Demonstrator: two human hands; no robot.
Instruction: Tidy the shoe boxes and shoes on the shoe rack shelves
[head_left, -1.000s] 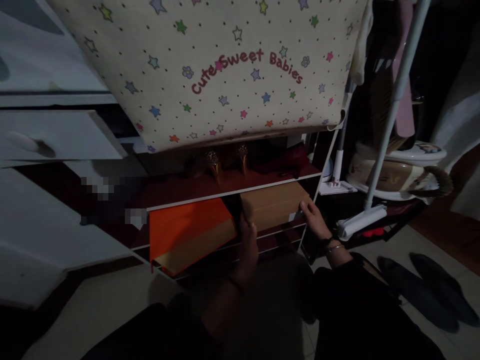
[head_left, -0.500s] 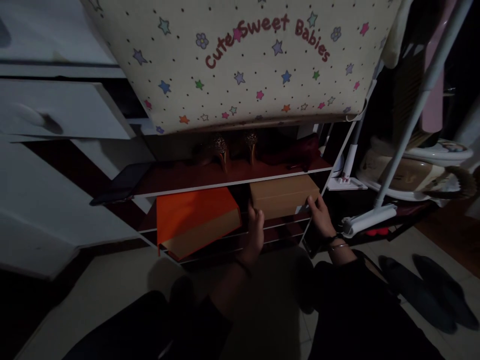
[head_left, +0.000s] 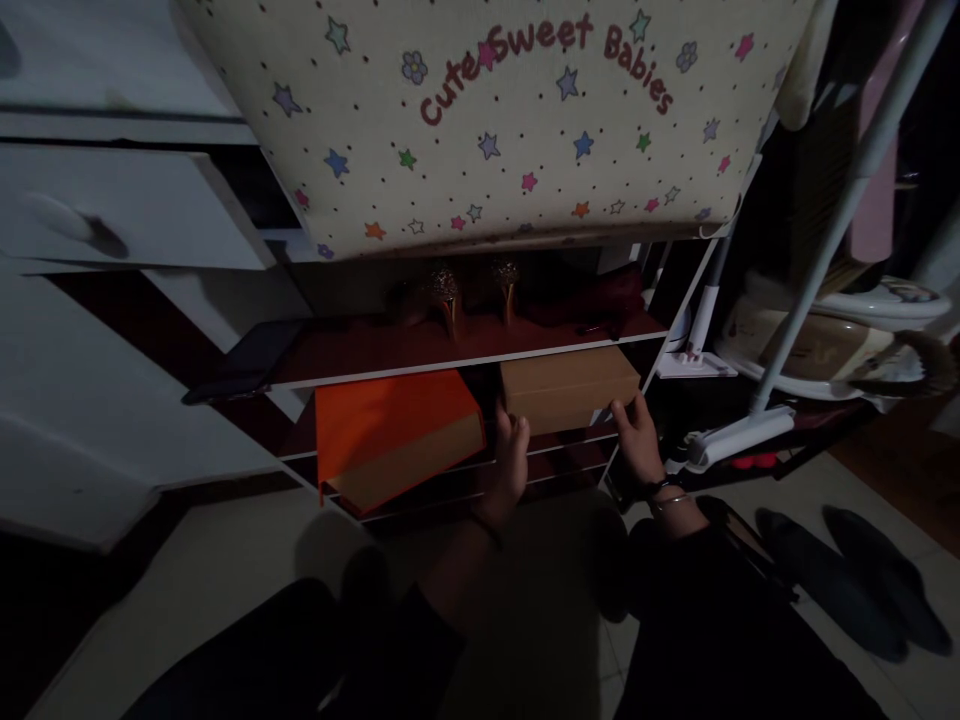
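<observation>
A brown cardboard box (head_left: 568, 388) sits partly inside the lower level of the shoe rack, its front jutting toward me. My left hand (head_left: 512, 455) grips its left front corner, the thumb on the near face and the other fingers hidden behind the side. At the right front corner, my right hand (head_left: 637, 435) pinches the box with thumb and fingers. To the left, an orange box (head_left: 394, 410) with a brown side lies on the same level, slanted and sticking out past the rack's edge.
High-heeled shoes (head_left: 448, 300) stand on the rack's upper shelf (head_left: 375, 350), under a cream star-print cover (head_left: 450, 180). An open white drawer (head_left: 135, 205) juts out at left. A long-handled broom (head_left: 825, 250) leans at right, with dark shoes (head_left: 840, 580) on the tiled floor.
Both hands keep their hold on the brown box, which has hardly moved. The view has shifted slightly, and my right hand has moved a little along the box's right end.
</observation>
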